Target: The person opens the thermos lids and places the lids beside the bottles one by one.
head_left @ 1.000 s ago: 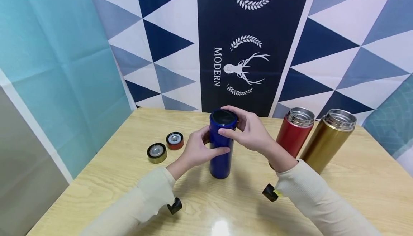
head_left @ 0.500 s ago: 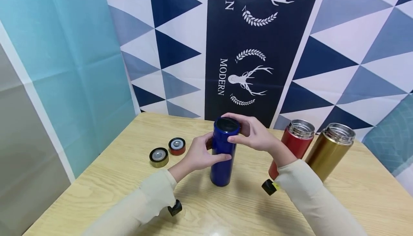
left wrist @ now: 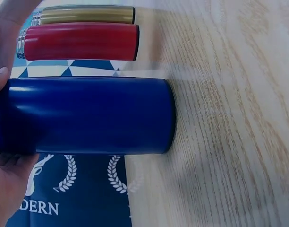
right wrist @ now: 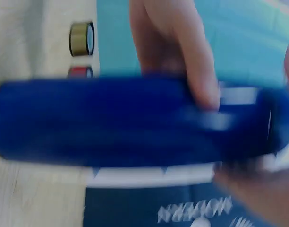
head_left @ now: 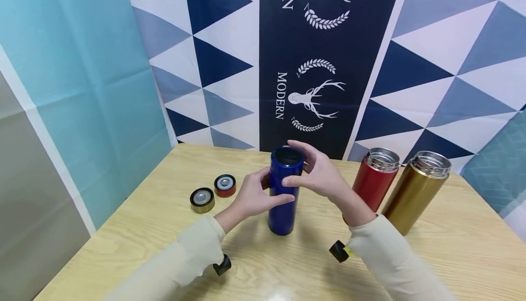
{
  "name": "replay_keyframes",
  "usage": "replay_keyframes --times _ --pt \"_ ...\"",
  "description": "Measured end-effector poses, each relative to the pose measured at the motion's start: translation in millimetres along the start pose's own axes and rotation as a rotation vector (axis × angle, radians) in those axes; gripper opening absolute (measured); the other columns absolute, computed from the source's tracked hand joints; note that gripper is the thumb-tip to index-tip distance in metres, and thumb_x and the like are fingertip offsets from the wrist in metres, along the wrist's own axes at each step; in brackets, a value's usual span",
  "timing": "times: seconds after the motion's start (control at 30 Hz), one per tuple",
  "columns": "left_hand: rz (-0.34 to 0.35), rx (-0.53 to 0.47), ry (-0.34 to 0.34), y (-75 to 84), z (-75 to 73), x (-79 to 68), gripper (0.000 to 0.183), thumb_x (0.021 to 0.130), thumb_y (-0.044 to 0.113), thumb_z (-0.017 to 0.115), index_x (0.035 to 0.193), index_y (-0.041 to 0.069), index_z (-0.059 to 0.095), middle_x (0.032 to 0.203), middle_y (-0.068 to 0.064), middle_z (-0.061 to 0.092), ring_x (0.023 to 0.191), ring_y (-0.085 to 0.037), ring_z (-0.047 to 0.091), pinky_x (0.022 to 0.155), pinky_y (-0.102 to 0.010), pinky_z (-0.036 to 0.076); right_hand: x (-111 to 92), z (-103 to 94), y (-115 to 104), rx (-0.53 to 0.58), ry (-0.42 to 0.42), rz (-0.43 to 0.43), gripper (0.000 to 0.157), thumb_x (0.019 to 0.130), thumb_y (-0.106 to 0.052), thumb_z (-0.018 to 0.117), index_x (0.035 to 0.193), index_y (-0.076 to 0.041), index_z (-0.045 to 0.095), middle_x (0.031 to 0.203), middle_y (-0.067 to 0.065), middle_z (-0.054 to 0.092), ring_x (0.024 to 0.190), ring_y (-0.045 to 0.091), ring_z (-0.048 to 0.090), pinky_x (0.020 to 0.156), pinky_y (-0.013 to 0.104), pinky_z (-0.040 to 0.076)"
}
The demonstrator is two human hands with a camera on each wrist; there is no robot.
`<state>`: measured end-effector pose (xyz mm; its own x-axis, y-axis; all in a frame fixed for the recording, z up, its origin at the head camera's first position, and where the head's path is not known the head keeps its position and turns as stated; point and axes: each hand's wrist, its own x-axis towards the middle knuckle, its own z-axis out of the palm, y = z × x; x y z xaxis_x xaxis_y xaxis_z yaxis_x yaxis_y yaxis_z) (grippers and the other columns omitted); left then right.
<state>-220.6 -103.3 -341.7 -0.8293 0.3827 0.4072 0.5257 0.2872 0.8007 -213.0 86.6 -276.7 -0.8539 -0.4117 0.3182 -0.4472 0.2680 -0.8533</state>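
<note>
A blue thermos flask (head_left: 282, 212) with a dark-topped lid (head_left: 287, 157) stands upright on the table in front of me. My left hand (head_left: 255, 197) grips its body from the left, the thumb lying across the front. Up at the lid is my right hand (head_left: 322, 173), its thumb over the front and its fingers reaching behind. In the left wrist view the flask (left wrist: 97, 116) fills the middle, its base on the wood. The right wrist view is blurred; the left hand (right wrist: 180, 42) shows across the flask (right wrist: 106, 123) there. Fingertips behind the flask are partly hidden.
To the right stand a red flask (head_left: 376, 182) and a gold flask (head_left: 415, 198), both without lids. A red-sided lid (head_left: 225, 186) and a gold-sided lid (head_left: 202, 200) lie upturned on the wooden table (head_left: 164, 241), left of my hands. A patterned cloth (head_left: 222, 59) hangs behind.
The head view has shifted slightly. My right hand has turned about the flask's top, its thumb sliding left across the front. The left hand keeps its grip, and the flask stays standing.
</note>
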Motion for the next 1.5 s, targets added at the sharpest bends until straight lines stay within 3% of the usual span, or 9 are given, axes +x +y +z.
replay_keyframes --times 0.13,0.3,0.43,0.6,0.83,1.0,1.3,1.43,1.5 --pt "0.033 -0.005 0.006 3.0 0.7 3.4 0.055 0.077 0.026 0.081 0.125 0.011 0.059 0.116 -0.005 0.070 0.103 -0.016 0.070 0.088 -0.025 0.057 -5.8 17.1 -17.3 -0.156 0.224 0.063 0.075 0.076 -0.026 0.082 0.139 -0.008 0.046 0.133 0.019 0.058 0.115 0.034 0.064 0.097 0.047 0.053" --pt "0.035 -0.009 0.001 4.3 1.4 5.0 0.056 0.076 0.024 0.082 0.125 0.012 0.059 0.116 -0.006 0.071 0.103 -0.018 0.070 0.089 -0.025 0.056 -9.4 22.7 -24.6 -0.303 0.294 0.038 0.063 0.080 -0.023 0.078 0.134 -0.006 0.051 0.121 0.020 0.065 0.096 0.030 0.068 0.083 0.041 0.059" --pt "0.030 -0.010 -0.004 3.5 -1.3 4.5 0.057 0.076 0.025 0.082 0.126 0.013 0.059 0.117 -0.005 0.071 0.104 -0.018 0.070 0.090 -0.025 0.056 -7.6 21.1 -23.5 -0.310 0.258 -0.005 0.059 0.081 -0.022 0.076 0.132 -0.005 0.052 0.115 0.019 0.067 0.087 0.026 0.066 0.078 0.036 0.059" --pt "-0.001 -0.012 -0.014 0.9 -5.1 -2.0 0.057 0.075 0.026 0.082 0.126 0.014 0.059 0.116 -0.005 0.071 0.103 -0.018 0.070 0.090 -0.026 0.056 -5.5 21.7 -15.3 -0.215 0.178 -0.051 0.057 0.082 -0.016 0.075 0.132 -0.003 0.051 0.119 0.018 0.066 0.100 0.029 0.069 0.090 0.043 0.057" --pt "-0.016 0.004 -0.042 0.1 -6.2 -1.0 0.057 0.074 0.027 0.083 0.124 0.015 0.060 0.115 -0.004 0.071 0.102 -0.018 0.070 0.090 -0.027 0.056 -1.7 11.9 -4.8 -0.065 0.048 -0.098 0.055 0.083 -0.007 0.073 0.132 -0.003 0.050 0.123 0.019 0.064 0.106 0.031 0.067 0.095 0.035 0.055" --pt "-0.033 -0.001 -0.034 -1.8 -9.0 0.3 0.054 0.073 0.025 0.084 0.121 0.014 0.062 0.111 -0.004 0.072 0.100 -0.017 0.071 0.089 -0.027 0.057 3.5 5.4 -0.2 -0.019 -0.041 -0.128 0.056 0.084 -0.010 0.072 0.135 -0.003 0.048 0.127 0.020 0.061 0.113 0.031 0.065 0.099 0.033 0.052" --pt "-0.054 -0.010 -0.038 -3.6 -7.5 1.7 0.055 0.073 0.026 0.084 0.122 0.016 0.062 0.113 -0.003 0.072 0.102 -0.017 0.070 0.092 -0.028 0.056 12.7 -7.5 13.2 0.036 -0.176 -0.164 0.057 0.086 -0.011 0.070 0.136 0.000 0.044 0.129 0.023 0.058 0.111 0.012 0.064 0.099 0.032 0.052" --pt "-0.045 -0.013 -0.042 -2.6 -6.0 3.9 0.054 0.074 0.027 0.083 0.122 0.015 0.062 0.114 -0.004 0.072 0.102 -0.017 0.070 0.092 -0.029 0.056 11.8 -11.3 13.9 0.066 -0.195 -0.146 0.063 0.087 -0.013 0.069 0.141 -0.002 0.040 0.136 0.024 0.053 0.118 0.024 0.062 0.098 0.037 0.053" --pt "-0.032 -0.010 -0.043 -1.4 -4.6 6.0 0.054 0.074 0.027 0.083 0.123 0.015 0.061 0.114 -0.004 0.071 0.103 -0.017 0.070 0.092 -0.029 0.056 9.8 -12.0 11.1 0.060 -0.152 -0.115 0.067 0.086 -0.013 0.071 0.144 -0.004 0.038 0.140 0.022 0.050 0.124 0.032 0.057 0.101 0.043 0.050"
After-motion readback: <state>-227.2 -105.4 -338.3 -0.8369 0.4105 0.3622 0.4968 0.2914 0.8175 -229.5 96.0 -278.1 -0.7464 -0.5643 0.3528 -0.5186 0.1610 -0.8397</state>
